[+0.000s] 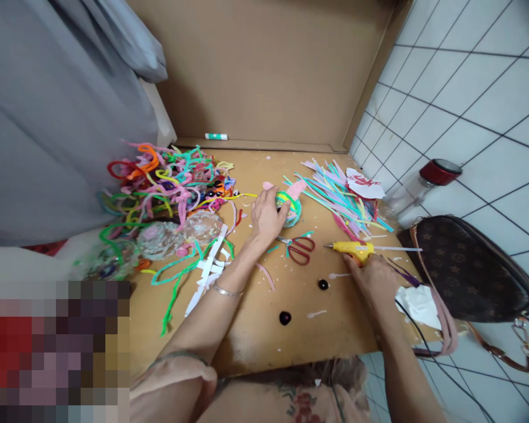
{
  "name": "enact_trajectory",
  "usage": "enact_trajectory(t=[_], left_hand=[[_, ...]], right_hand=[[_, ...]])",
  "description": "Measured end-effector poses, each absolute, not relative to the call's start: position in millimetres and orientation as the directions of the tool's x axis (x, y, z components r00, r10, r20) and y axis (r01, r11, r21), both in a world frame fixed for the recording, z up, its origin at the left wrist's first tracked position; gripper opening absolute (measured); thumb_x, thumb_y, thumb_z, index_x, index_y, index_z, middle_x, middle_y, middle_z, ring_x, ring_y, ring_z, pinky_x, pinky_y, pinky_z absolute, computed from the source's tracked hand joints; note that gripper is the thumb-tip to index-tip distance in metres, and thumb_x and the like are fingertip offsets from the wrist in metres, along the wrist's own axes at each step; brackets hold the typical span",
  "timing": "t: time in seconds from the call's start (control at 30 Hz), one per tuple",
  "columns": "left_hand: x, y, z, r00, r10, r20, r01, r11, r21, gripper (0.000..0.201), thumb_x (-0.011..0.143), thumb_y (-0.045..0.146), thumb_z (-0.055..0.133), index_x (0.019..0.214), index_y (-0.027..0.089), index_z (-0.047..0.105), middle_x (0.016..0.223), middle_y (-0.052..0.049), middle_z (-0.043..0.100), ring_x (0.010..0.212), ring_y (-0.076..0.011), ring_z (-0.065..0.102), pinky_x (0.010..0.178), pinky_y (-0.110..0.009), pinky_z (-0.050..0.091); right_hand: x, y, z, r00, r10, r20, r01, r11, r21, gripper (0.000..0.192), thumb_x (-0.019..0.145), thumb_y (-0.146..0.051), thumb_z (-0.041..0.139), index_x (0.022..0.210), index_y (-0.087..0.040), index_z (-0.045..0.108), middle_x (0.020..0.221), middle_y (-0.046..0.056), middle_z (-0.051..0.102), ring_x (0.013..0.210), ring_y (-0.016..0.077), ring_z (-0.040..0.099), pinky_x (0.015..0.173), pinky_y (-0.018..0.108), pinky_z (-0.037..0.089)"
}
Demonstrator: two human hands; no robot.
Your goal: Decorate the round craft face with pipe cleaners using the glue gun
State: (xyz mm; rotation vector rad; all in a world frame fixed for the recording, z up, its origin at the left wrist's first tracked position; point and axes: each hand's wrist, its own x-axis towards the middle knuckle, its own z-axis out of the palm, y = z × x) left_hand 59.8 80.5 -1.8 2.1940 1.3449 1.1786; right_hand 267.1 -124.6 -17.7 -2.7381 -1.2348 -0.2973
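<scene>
My left hand (267,216) rests on the cardboard sheet (255,329) and grips a small round craft piece (290,208) wound from green, yellow and blue pipe cleaners, with a pink piece at its top. My right hand (372,279) holds the handle of a yellow glue gun (352,249), whose nozzle points left and lies low over the cardboard. Red-handled scissors (300,249) lie between the two hands.
A tangled heap of coloured pipe cleaners (167,179) lies at the left, a fan of straight ones (339,197) at the right. Clear plastic cups (176,235), white paper strips (209,267), two black blobs (284,318), a brown handbag (467,267) and a red-capped jar (418,185) surround the work spot.
</scene>
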Motion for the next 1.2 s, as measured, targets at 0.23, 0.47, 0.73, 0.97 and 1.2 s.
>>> enact_trajectory(t=[0.23, 0.47, 0.73, 0.97, 1.2], left_hand=[[60, 81, -2, 0.222, 0.845, 0.487, 0.596, -0.513, 0.618, 0.046, 0.092, 0.041, 0.055, 0.130, 0.016, 0.058, 0.130, -0.018, 0.067, 0.121, -0.0322, 0.062, 0.105, -0.049, 0.048], [60, 80, -4, 0.213, 0.838, 0.503, 0.608, -0.517, 0.603, 0.044, 0.094, 0.040, 0.053, 0.131, 0.016, 0.058, 0.128, -0.019, 0.067, 0.122, -0.0315, 0.062, 0.106, -0.049, 0.047], [62, 77, 0, 0.225, 0.844, 0.487, 0.609, -0.512, 0.605, 0.044, 0.095, 0.040, 0.052, 0.132, 0.017, 0.057, 0.130, -0.017, 0.066, 0.123, -0.0306, 0.061, 0.106, -0.046, 0.046], [61, 76, 3, 0.235, 0.851, 0.471, 0.609, -0.506, 0.611, 0.044, 0.095, 0.039, 0.052, 0.133, 0.016, 0.056, 0.129, -0.018, 0.066, 0.124, -0.0311, 0.060, 0.108, -0.047, 0.045], [61, 78, 0, 0.230, 0.839, 0.493, 0.600, -0.521, 0.607, 0.042, 0.095, 0.037, 0.053, 0.132, 0.017, 0.057, 0.129, -0.016, 0.066, 0.123, -0.0301, 0.060, 0.107, -0.046, 0.045]], right_hand=[[230, -78, 35, 0.349, 0.795, 0.496, 0.925, -0.207, -0.319, 0.023, 0.092, -0.028, 0.049, 0.089, -0.018, 0.070, 0.089, 0.012, 0.070, 0.086, 0.0249, 0.064, 0.080, 0.036, 0.047], [194, 7, 21, 0.306, 0.866, 0.396, 0.764, 0.025, -0.645, 0.017, 0.084, -0.022, 0.053, 0.082, -0.017, 0.070, 0.081, 0.006, 0.069, 0.072, 0.0179, 0.061, 0.071, 0.029, 0.047], [192, 11, 3, 0.303, 0.851, 0.430, 0.802, 0.016, -0.597, 0.020, 0.087, -0.026, 0.052, 0.083, -0.018, 0.070, 0.082, 0.005, 0.068, 0.072, 0.0181, 0.060, 0.073, 0.030, 0.046], [191, 16, 2, 0.287, 0.866, 0.409, 0.812, 0.006, -0.584, 0.019, 0.087, -0.026, 0.053, 0.083, -0.018, 0.069, 0.083, 0.005, 0.068, 0.072, 0.0183, 0.059, 0.074, 0.030, 0.046], [191, 17, 0, 0.296, 0.847, 0.442, 0.798, 0.036, -0.602, 0.018, 0.087, -0.026, 0.054, 0.081, -0.017, 0.069, 0.081, 0.006, 0.068, 0.072, 0.0189, 0.059, 0.074, 0.031, 0.046]])
